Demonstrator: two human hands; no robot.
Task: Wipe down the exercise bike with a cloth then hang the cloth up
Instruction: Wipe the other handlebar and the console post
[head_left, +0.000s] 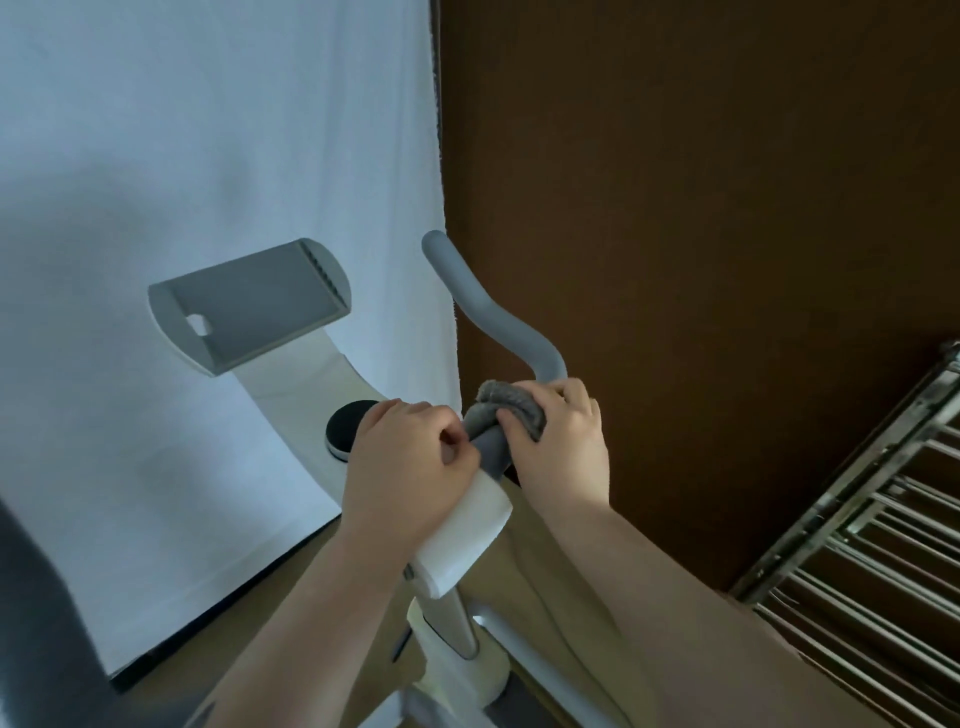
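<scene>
The right hand (563, 441) has the grey cloth (511, 410) wrapped in its grip around the bike's handlebar (488, 312), whose grey length runs up and away from it. The left hand (405, 457), fingers curled, steadies the bar just beside.

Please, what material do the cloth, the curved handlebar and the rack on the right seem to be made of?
The grey fuzzy cloth, gripped by the right hand, looks like soft microfibre or terry: its surface is nappy and it folds thickly. The curved grey handlebar looks matte, probably foam or rubber over a tube, with no shine. The silvery slatted rack looks like polished metal, since its bars reflect light.
</scene>
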